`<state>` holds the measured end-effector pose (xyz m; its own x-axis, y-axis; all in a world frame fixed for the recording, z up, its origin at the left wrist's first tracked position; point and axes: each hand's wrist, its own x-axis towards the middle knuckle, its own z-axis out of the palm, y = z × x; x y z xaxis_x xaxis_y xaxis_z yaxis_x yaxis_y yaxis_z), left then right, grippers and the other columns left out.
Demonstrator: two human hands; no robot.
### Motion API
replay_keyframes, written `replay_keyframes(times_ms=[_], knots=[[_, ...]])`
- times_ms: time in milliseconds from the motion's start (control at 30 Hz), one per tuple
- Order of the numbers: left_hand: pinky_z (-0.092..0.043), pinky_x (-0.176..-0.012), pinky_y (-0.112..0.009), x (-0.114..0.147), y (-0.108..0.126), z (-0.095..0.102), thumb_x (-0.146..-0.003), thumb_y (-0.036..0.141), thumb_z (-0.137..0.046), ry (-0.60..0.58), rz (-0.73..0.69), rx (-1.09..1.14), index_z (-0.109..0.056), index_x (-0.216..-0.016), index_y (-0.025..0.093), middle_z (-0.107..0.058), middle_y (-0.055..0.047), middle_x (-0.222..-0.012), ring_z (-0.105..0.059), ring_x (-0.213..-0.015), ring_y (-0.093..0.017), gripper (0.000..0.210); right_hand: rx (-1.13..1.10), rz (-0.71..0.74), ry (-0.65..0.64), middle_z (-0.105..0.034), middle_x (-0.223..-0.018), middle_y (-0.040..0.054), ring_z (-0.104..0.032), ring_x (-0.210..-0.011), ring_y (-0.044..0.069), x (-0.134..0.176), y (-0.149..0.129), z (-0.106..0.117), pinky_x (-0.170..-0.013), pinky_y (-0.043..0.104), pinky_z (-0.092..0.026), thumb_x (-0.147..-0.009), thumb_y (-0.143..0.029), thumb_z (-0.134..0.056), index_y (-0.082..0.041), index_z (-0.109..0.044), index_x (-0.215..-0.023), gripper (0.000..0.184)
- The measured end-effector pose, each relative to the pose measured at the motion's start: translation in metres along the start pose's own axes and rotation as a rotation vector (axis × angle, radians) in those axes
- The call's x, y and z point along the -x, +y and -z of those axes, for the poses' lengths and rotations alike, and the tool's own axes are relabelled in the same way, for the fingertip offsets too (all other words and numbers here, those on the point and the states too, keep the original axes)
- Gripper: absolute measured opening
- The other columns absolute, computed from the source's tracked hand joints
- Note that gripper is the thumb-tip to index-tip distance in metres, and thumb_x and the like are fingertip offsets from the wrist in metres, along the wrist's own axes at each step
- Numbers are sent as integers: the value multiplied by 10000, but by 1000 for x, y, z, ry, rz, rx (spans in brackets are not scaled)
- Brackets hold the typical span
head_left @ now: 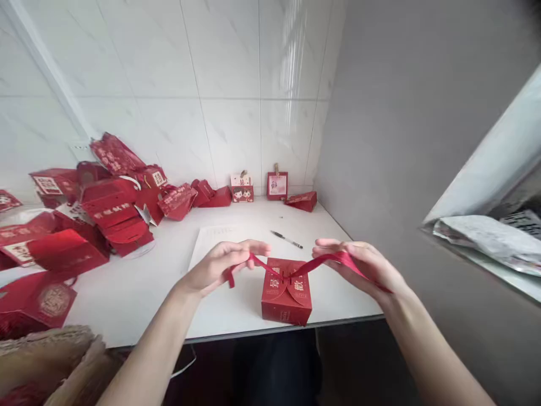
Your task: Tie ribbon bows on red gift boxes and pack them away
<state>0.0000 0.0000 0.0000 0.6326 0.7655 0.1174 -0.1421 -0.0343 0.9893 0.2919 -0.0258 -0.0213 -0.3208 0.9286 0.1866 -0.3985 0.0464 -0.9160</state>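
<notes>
A small red gift box (286, 307) with gold lettering stands near the front edge of the white table. Its curved top flaps meet in the middle, where a red ribbon (310, 266) passes through slots. To the left of the box, my left hand (230, 264) pinches one end of the ribbon, and a short tail hangs below the fingers. On the right, my right hand (359, 262) grips the other length, its loose part trailing over the palm toward the wrist. Both stretches of ribbon rise from the box's centre to my hands.
Many red boxes (114, 206) are piled at the left of the table (236, 316). A pen (286, 239) and a white paper sheet (211, 237) lie behind the box. Small decorated boxes (242, 189) line the tiled wall. A cardboard carton (59, 361) is at lower left; a grey wall (380, 141) borders the right.
</notes>
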Motion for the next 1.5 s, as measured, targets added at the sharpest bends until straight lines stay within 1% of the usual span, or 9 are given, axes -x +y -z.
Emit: replay_keyframes(times_ms=[167, 300, 533, 700, 800, 900, 1067, 1200, 1500], knots=[[-427, -907, -358, -27, 7, -33, -816, 310, -563, 49, -179, 165, -716, -789, 158, -673, -82, -1026, -594, -976, -226, 217, 94, 127, 3, -691, -946, 67, -626, -940, 232, -16, 16, -46, -930, 420, -450, -756, -310, -637, -205, -723, -879, 183], [-441, -897, -391, -28, 12, -37, -820, 327, -544, 148, -242, 209, -712, -878, 147, -667, -100, -1057, -612, -960, -244, 253, 701, 454, 104, -639, -1038, 61, -571, -1027, 208, -9, 24, -44, -924, 407, -453, -846, -182, -451, -237, -678, -947, 255], [-437, -903, -395, -26, 14, -27, -698, 156, -545, 211, -315, 194, -700, -956, 149, -629, -95, -1163, -605, -1007, -258, 301, 1423, 395, -380, -423, -1320, 87, -365, -1264, 242, 30, 26, -44, -1000, 425, -399, -652, 44, -401, -238, -590, -1139, 594], [-424, -915, -378, -35, 17, -30, -683, 95, -549, 274, -416, 73, -659, -1069, 195, -568, -82, -1263, -588, -1054, -246, 414, 1729, 532, -334, -409, -1330, 184, -292, -1303, 329, 36, 48, -54, -1027, 518, -334, -735, 47, -415, -129, -624, -882, 310], [-436, -900, -377, -40, 23, -34, -718, 134, -562, 337, -445, -3, -651, -1080, 185, -568, -100, -1260, -608, -1021, -245, 376, 1583, 557, -285, -469, -1277, 151, -372, -1257, 294, 33, 55, -51, -979, 451, -400, -807, 5, -406, -154, -591, -761, 248], [-448, -892, -386, -43, 29, -39, -749, 174, -557, 352, -439, -100, -663, -1044, 179, -581, -104, -1240, -635, -963, -234, 313, 1160, 423, -195, -516, -1222, 88, -476, -1155, 242, 24, 48, -50, -922, 368, -441, -801, -111, -544, -190, -578, -765, 93], [-447, -906, -392, -47, 32, -47, -779, 194, -535, 312, -443, -185, -652, -1059, 192, -597, -96, -1217, -642, -954, -221, 303, 570, 240, 33, -596, -702, 17, -571, -684, 160, -6, 24, -60, -663, 289, -473, -777, -389, -628, -186, -543, -684, 239], [-465, -887, -388, -48, 36, -53, -792, 188, -517, 280, -437, -223, -630, -1077, 179, -597, -102, -1213, -643, -946, -216, 307, 433, 236, 183, -584, -649, 18, -545, -650, 152, -31, 9, -71, -684, 294, -464, -702, -507, -672, -170, -569, -648, 357], [-496, -873, -351, -48, 41, -58, -796, 257, -572, 329, -408, -431, -610, -1095, 172, -648, -86, -1115, -625, -960, -207, 313, 367, 197, 228, -586, -669, 27, -532, -521, 116, -46, -18, -84, -528, 260, -479, -630, -650, -649, -143, -579, -628, 512]])
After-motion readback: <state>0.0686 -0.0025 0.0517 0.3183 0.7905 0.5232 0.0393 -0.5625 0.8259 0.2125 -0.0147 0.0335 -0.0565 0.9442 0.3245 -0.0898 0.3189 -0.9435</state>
